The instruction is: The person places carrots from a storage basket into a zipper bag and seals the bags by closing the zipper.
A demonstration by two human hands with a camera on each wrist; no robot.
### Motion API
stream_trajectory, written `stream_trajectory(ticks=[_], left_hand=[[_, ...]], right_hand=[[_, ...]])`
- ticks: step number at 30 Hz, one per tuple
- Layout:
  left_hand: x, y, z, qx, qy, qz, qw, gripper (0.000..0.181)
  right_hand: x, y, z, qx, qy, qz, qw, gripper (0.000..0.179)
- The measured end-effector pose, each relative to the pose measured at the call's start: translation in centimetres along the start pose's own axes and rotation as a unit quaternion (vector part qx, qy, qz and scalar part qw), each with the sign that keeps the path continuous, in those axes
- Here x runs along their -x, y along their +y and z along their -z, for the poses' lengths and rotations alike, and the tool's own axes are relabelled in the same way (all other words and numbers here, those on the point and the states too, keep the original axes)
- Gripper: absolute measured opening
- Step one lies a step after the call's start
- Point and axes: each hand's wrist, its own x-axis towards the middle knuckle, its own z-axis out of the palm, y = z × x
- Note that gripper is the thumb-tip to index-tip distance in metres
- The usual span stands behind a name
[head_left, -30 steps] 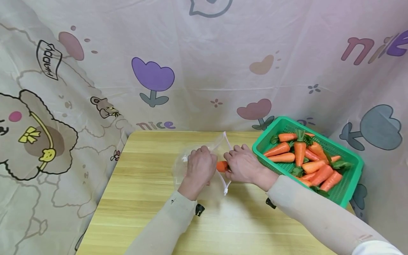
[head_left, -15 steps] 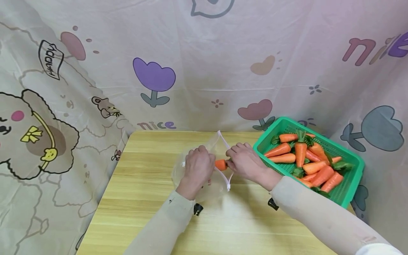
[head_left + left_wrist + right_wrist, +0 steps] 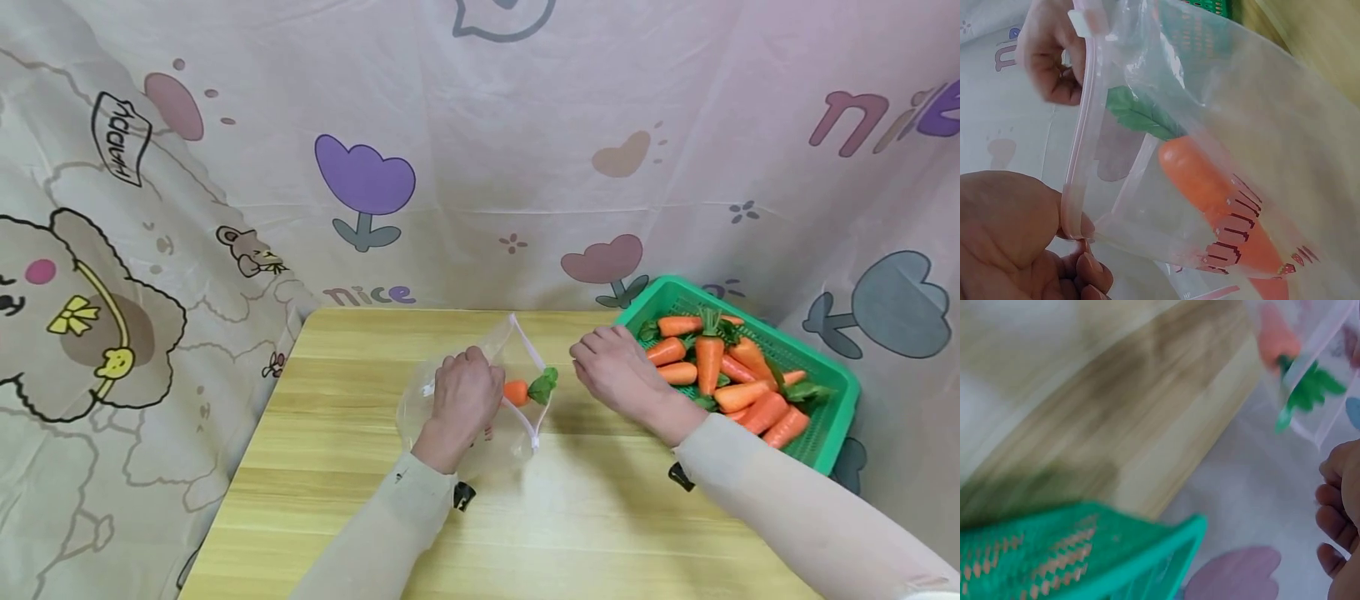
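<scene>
Bag [image 3: 1229,106]: was pinched at rim [image 3: 528,344] w/ curled fingers of L hand [image 3: 465,390], over table [image 3: 345,475]. Held carrot [image 3: 515,392] inside, w/ leaves [image 3: 543,386] at rim. Saw R hand [image 3: 615,367] betw. bag & basket [image 3: 828,437], w/ fingers loosely curled, holding nil. Saw more carrots [image 3: 708,367] in basket, far rt.; behind, printed cloth [image 3: 480,150].

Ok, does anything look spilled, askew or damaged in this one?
Nothing stands out: one carrot shows in the clear bag, whose edge the left hand pinches; the other carrots sit in the green basket, and none is visible loose on the table.
</scene>
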Motion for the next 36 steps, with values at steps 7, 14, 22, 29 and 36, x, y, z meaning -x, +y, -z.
stream_trajectory(ticks=[7, 14, 22, 29, 36], left_hand=[[0.1, -0.3, 0.0, 0.005, 0.004, 0.004, 1.0000, 0.025], [0.0, -0.5, -0.3, 0.018, -0.013, 0.017, 0.9996, 0.024], [0.1, -0.8, -0.4, 0.012, -0.003, 0.014, 0.9998, 0.024], [0.1, -0.9, -0.3, 0.004, -0.006, 0.007, 1.0000, 0.023], [0.0, -0.9, -0.3, 0.011, -0.017, 0.017, 0.9996, 0.021]], right_hand=[[3.7, 5.5, -0.1, 0.063, -0.066, -0.004, 0.9958, 0.008], [8.8, 11.9, 0.6, 0.128, -0.241, -0.033, 0.9615, 0.048], [11.6, 15.8, 0.7, 0.227, -0.297, 0.004, 0.9275, 0.054], [12.3, 16.4, 0.4, 0.241, -0.356, 0.024, 0.9025, 0.066], [12.5, 16.9, 0.1, 0.246, -0.363, 0.042, 0.8975, 0.072]])
